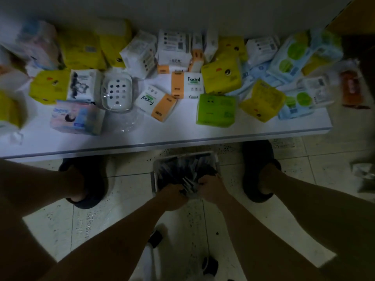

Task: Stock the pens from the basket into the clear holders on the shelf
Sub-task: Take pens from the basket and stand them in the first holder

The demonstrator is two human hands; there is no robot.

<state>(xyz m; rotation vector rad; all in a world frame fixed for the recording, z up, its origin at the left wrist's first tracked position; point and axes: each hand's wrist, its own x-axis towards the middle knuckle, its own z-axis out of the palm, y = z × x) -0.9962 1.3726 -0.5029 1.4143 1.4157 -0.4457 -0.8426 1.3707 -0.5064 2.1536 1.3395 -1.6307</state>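
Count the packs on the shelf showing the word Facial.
2: the upright pack at centre, the tilted pack left of it. Orange packs behind may hide the word.

Dark pens [182, 170] in pale rectangular basket [154, 179]: blurred, uncountable. Basket's near rim hidden behind left hand [172, 192] and right hand [211, 189]; fingertips buried among pens, grip indistinct. Yellow wrapped pack [8, 110], left edge: cut off, smeared.

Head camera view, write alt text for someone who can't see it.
The left hand and right hand grip a bunch of pens in a basket on the floor between the person's feet. Above, a white shelf holds tissue packs and a soap dish.
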